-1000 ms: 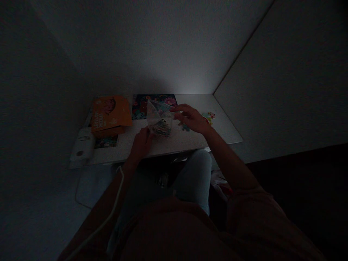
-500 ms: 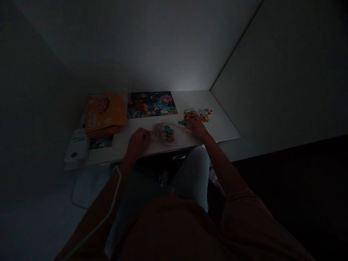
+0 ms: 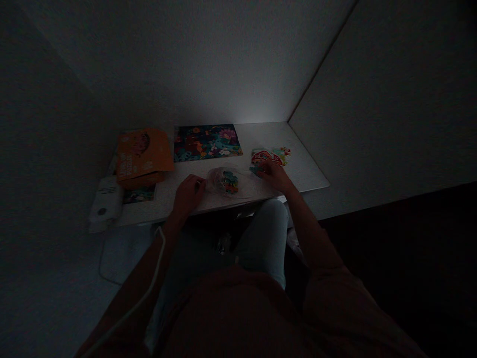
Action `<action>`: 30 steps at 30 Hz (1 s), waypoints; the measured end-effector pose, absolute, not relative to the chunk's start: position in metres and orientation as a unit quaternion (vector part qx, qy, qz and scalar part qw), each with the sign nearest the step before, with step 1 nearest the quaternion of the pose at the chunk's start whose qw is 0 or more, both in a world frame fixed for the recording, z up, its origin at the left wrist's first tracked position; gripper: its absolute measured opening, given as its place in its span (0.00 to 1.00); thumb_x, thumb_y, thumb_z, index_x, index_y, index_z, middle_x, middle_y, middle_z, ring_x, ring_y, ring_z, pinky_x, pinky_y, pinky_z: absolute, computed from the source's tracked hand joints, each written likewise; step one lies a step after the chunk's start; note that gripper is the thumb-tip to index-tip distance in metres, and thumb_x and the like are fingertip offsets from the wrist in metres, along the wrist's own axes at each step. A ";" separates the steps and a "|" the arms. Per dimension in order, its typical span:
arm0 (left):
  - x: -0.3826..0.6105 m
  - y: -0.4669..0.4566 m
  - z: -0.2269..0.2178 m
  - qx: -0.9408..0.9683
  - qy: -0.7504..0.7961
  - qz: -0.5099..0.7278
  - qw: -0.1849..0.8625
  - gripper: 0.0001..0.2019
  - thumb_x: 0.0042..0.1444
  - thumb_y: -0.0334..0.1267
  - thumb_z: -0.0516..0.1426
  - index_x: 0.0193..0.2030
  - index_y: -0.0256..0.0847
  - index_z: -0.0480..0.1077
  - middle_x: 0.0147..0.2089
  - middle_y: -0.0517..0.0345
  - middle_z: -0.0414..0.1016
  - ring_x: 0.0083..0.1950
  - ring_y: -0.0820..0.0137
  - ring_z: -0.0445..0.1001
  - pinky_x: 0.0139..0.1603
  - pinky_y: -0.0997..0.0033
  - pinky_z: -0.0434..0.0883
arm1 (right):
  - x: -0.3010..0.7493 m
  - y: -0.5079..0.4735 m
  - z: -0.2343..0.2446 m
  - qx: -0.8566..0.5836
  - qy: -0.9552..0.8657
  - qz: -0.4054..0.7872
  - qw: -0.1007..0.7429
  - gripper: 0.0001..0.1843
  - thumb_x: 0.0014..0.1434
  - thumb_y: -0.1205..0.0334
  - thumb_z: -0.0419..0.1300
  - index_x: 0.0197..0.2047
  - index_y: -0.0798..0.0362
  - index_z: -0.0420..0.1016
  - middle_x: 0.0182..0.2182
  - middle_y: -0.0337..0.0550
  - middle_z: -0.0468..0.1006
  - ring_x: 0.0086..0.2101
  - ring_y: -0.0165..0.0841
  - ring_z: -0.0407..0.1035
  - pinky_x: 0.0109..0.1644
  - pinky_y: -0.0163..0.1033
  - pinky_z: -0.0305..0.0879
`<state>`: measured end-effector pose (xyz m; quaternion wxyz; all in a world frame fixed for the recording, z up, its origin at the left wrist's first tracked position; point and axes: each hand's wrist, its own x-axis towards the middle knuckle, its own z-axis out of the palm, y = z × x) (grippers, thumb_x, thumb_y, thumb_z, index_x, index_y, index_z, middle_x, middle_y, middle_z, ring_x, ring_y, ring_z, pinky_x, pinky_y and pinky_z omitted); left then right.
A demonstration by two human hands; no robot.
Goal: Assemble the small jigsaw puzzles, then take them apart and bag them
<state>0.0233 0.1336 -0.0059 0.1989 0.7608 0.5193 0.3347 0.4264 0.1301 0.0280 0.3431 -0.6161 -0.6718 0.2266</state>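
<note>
The scene is very dark. A clear plastic bag (image 3: 225, 181) with several colourful puzzle pieces lies on the white table (image 3: 305, 174) near its front edge. My left hand (image 3: 189, 193) rests just left of the bag, fingers curled at its edge. My right hand (image 3: 274, 174) lies to the right of the bag, fingertips on a teal puzzle piece (image 3: 256, 170) beside a small joined cluster of pieces (image 3: 270, 155) with a red shape. A finished dark floral puzzle picture (image 3: 207, 141) lies flat at the back.
An orange puzzle box (image 3: 142, 156) sits at the table's left, over another printed sheet (image 3: 138, 195). A white device (image 3: 106, 203) lies at the far left edge. Walls close in behind and to the right. My knees are under the table.
The bag, held upright between both hands a second ago, now lies flat on the table. My right hand moved right to the loose pieces.
</note>
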 end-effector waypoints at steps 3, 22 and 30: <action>0.023 0.134 -0.007 0.761 0.519 0.332 0.202 0.11 0.75 0.48 0.57 0.47 0.47 0.77 0.52 0.46 0.84 0.50 0.55 0.82 0.59 0.50 0.82 | 0.431 0.102 0.052 -0.599 -0.604 0.189 0.491 0.23 0.67 0.34 0.69 0.52 0.41 0.77 0.44 0.45 0.87 0.41 0.45 0.82 0.49 0.54 0.82; 0.026 0.126 0.003 0.707 0.526 0.413 0.230 0.10 0.77 0.50 0.60 0.49 0.47 0.75 0.52 0.49 0.82 0.49 0.60 0.80 0.57 0.53 0.82 | 0.334 0.113 0.121 -0.492 -0.834 0.083 0.237 0.77 0.54 0.28 0.87 0.95 0.33 0.54 0.94 0.49 0.41 0.89 0.74 0.36 0.87 0.86 0.52; 0.026 0.125 -0.006 0.741 0.482 0.430 0.182 0.06 0.73 0.45 0.61 0.48 0.47 0.71 0.49 0.53 0.77 0.49 0.62 0.79 0.55 0.55 0.78 | 0.331 0.179 0.115 -0.415 -0.853 0.177 0.262 0.85 0.55 0.27 0.86 0.97 0.29 0.36 0.95 0.43 0.21 0.90 0.70 0.39 0.87 0.78 0.59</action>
